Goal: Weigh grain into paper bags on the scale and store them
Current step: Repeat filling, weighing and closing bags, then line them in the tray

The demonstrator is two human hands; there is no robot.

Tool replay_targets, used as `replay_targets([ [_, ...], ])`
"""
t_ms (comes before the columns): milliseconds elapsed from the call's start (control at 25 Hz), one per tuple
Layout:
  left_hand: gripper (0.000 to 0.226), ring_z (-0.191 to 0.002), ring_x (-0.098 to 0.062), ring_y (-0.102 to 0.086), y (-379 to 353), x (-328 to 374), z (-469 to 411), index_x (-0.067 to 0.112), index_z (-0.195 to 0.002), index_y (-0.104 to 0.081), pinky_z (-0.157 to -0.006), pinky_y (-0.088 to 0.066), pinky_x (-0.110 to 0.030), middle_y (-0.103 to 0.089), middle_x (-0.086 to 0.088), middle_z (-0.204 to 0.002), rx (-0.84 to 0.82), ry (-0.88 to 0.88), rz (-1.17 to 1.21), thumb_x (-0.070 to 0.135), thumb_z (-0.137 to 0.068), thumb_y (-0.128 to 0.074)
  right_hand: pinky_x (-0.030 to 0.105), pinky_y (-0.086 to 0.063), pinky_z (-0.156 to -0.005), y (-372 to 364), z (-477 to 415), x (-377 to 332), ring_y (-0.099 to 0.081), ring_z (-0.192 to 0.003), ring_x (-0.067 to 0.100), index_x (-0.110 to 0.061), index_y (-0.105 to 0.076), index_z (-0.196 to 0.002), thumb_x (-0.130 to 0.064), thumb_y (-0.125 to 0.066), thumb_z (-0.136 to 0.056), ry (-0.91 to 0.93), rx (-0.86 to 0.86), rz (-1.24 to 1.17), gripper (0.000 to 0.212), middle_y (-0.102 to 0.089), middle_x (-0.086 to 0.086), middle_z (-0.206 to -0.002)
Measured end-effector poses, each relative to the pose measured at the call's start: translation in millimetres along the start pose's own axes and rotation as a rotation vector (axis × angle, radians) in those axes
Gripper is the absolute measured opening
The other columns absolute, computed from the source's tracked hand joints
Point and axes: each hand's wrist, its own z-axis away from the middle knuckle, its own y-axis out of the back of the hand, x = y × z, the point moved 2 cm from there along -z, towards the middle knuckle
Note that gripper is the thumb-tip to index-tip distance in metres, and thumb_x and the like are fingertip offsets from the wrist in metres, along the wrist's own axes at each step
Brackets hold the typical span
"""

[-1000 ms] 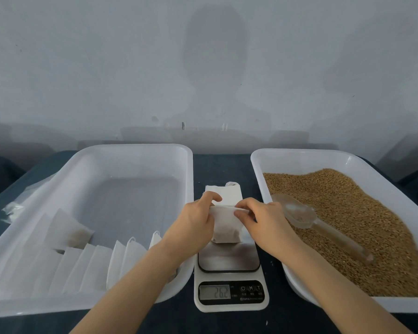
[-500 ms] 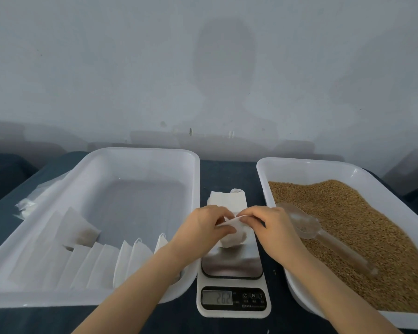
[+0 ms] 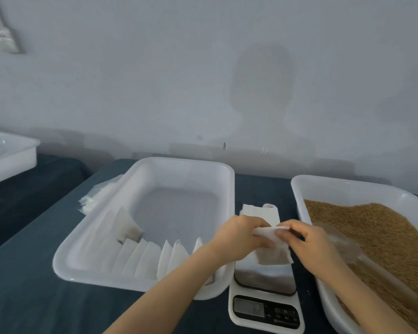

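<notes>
Left hand (image 3: 237,237) and right hand (image 3: 315,247) both pinch the folded top edge of a paper bag (image 3: 273,255), fingertips nearly meeting. The bag hangs between them, just below the fingers and over the steel plate of the scale (image 3: 263,277) (contact with plate not discernible; display blurred, unreadable). Just beyond the fingertips, a stack of empty bags (image 3: 258,212) lies on the dark cloth (image 3: 34,297). Left of the left hand: storage tray (image 3: 143,284), with a row of filled bags (image 3: 150,259) standing along its near side. Right of the right hand: grain tray (image 3: 297,189) heaped with grain (image 3: 384,237), clear scoop (image 3: 343,245) lying on it just beside the right hand.
</notes>
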Motion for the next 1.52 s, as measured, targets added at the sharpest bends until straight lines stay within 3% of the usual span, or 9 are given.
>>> replay_targets([
  [120,0.044,-0.05,-0.015,-0.037,10,3,2,0.016,-0.053,-0.042,-0.053,-0.039,-0.026,-0.038,0.006,-0.05,-0.041,0.097,0.11,0.031,-0.086,-0.067,0.01,-0.036,-0.046,2,2,-4,-0.05,-0.044,0.002,-0.023,-0.064,-0.074,-0.023,-0.051,-0.094,0.027,0.024,-0.092,0.024,-0.057,-0.011,-0.052],
  [360,0.023,-0.046,-0.005,-0.055,86,-28,28,0.008,-0.072,-0.067,-0.044,-0.045,-0.017,-0.06,0.009,-0.054,0.287,0.252,0.285,0.025,-0.087,-0.063,0.016,-0.052,-0.063,12,-2,-1,-0.065,-0.065,0.012,-0.012,-0.066,-0.089,-0.021,-0.041,-0.098,-0.121,0.168,-0.349,0.028,-0.07,0.0,-0.074],
  [480,0.021,-0.062,-0.012,-0.064,133,-72,51,0.005,-0.082,-0.064,-0.055,-0.05,-0.02,-0.069,-0.005,-0.077,0.4,0.419,-0.082,0.022,-0.09,-0.056,0.021,-0.049,-0.065,10,-2,-1,-0.064,-0.062,0.01,-0.017,-0.065,-0.089,-0.021,-0.041,-0.098,-0.141,0.15,-0.277,0.026,-0.07,-0.004,-0.073],
  [640,0.038,-0.101,-0.02,-0.058,146,-133,77,0.005,-0.122,-0.054,-0.078,-0.046,-0.023,-0.059,-0.009,-0.12,-0.051,0.675,-0.831,0.032,-0.096,-0.05,0.028,-0.051,-0.067,8,-3,0,-0.064,-0.062,0.008,-0.022,-0.064,-0.091,-0.023,-0.041,-0.098,-0.154,0.137,-0.226,0.024,-0.07,-0.008,-0.075],
  [840,0.028,-0.06,-0.022,-0.052,145,-171,101,0.001,-0.112,-0.053,-0.05,-0.041,-0.023,-0.056,-0.011,-0.08,0.152,0.979,-0.229,0.014,-0.087,-0.056,0.022,-0.047,-0.064,8,-2,1,-0.064,-0.061,0.006,-0.023,-0.063,-0.091,-0.023,-0.041,-0.099,-0.151,0.135,-0.203,0.024,-0.069,-0.01,-0.075],
  [1000,0.044,-0.072,-0.022,-0.061,146,-167,93,0.006,-0.127,-0.048,-0.062,-0.052,-0.028,-0.06,-0.01,-0.098,0.104,0.972,-0.218,0.018,-0.087,-0.062,0.012,-0.044,-0.059,8,-3,2,-0.064,-0.061,0.005,-0.025,-0.062,-0.091,-0.024,-0.04,-0.099,-0.154,0.129,-0.194,0.024,-0.069,-0.011,-0.075],
  [1120,0.032,-0.092,-0.023,-0.063,144,-147,79,0.008,-0.114,-0.055,-0.071,-0.05,-0.024,-0.059,-0.005,-0.096,0.078,0.943,-0.549,0.027,-0.089,-0.06,0.01,-0.044,-0.056,8,-3,4,-0.063,-0.06,0.005,-0.025,-0.062,-0.091,-0.024,-0.04,-0.099,-0.156,0.143,-0.205,0.024,-0.069,-0.011,-0.075],
  [1320,0.026,-0.104,-0.03,-0.059,103,-84,16,0.017,-0.121,-0.047,-0.073,-0.04,-0.031,-0.062,-0.006,-0.113,0.392,0.547,-0.654,0.025,-0.096,-0.045,0.008,-0.04,-0.049,6,-6,7,-0.062,-0.056,0.005,-0.022,-0.063,-0.09,-0.021,-0.042,-0.099,-0.17,0.151,-0.184,0.022,-0.068,-0.005,-0.071],
  [1520,0.021,-0.094,-0.027,-0.058,6,-21,-80,0.017,-0.109,-0.058,-0.068,-0.033,-0.028,-0.065,-0.005,-0.11,0.081,0.124,-0.743,0.022,-0.097,-0.041,0.009,-0.041,-0.049,6,-11,14,-0.062,-0.054,0.005,-0.023,-0.063,-0.089,-0.021,-0.042,-0.099,-0.208,0.144,-0.178,0.022,-0.068,-0.01,-0.07],
])
